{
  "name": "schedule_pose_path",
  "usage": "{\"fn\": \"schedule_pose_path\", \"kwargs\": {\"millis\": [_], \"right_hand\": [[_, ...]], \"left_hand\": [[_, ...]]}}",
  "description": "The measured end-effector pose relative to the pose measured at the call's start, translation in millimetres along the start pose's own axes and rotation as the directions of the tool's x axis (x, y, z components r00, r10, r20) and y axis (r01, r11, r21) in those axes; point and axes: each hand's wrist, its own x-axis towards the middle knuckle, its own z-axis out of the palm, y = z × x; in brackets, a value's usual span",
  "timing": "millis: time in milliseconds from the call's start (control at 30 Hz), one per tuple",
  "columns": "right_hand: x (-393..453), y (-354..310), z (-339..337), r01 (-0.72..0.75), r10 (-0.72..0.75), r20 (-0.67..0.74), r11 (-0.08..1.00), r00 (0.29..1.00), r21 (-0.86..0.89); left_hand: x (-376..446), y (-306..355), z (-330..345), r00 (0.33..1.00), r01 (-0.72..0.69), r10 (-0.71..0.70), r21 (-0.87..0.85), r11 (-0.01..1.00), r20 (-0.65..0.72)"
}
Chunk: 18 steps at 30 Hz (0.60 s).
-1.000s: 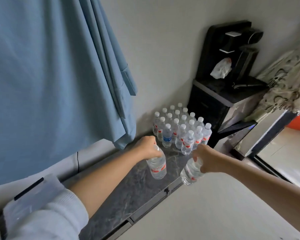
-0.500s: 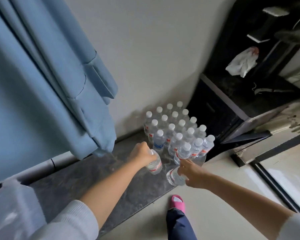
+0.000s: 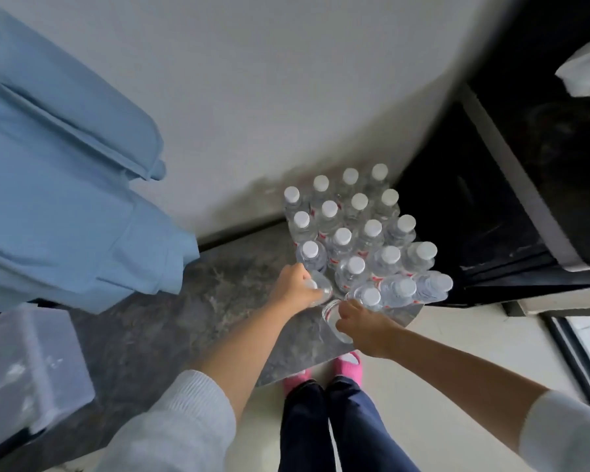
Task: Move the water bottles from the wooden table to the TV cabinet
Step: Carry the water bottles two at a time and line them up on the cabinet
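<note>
Several clear water bottles with white caps (image 3: pixel 356 229) stand packed together on the dark marbled top of the TV cabinet (image 3: pixel 191 311), against the wall. My left hand (image 3: pixel 295 287) grips the top of a bottle (image 3: pixel 321 289) at the cluster's near left edge. My right hand (image 3: pixel 361 327) holds a tilted bottle (image 3: pixel 332 316) whose clear base points toward me, right beside the front row.
A light blue garment (image 3: pixel 65 185) hangs over the cabinet's left part. A translucent plastic box (image 3: pixel 24 362) sits at the near left. A black appliance stand (image 3: pixel 511 185) borders the bottles on the right. My pink slippers (image 3: pixel 348 362) and dark trousers are on the pale floor below.
I have leaned in, so the view looks steeply down. Both hands carried their bottles forward to the cluster's near edge; the right one is tipped with its base toward me.
</note>
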Motion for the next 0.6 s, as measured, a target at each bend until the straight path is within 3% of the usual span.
{"fn": "schedule_pose_path", "kwargs": {"millis": [300, 600], "right_hand": [[24, 12, 7, -0.017, 0.018, -0.015, 0.996, 1.000, 0.089], [37, 11, 11, -0.093, 0.098, -0.020, 0.983, 0.995, 0.158]], "left_hand": [[38, 5, 17, 0.993, -0.086, 0.078, 0.083, 0.993, 0.094], [43, -10, 18, 0.990, -0.090, 0.088, 0.012, 0.996, 0.108]]}}
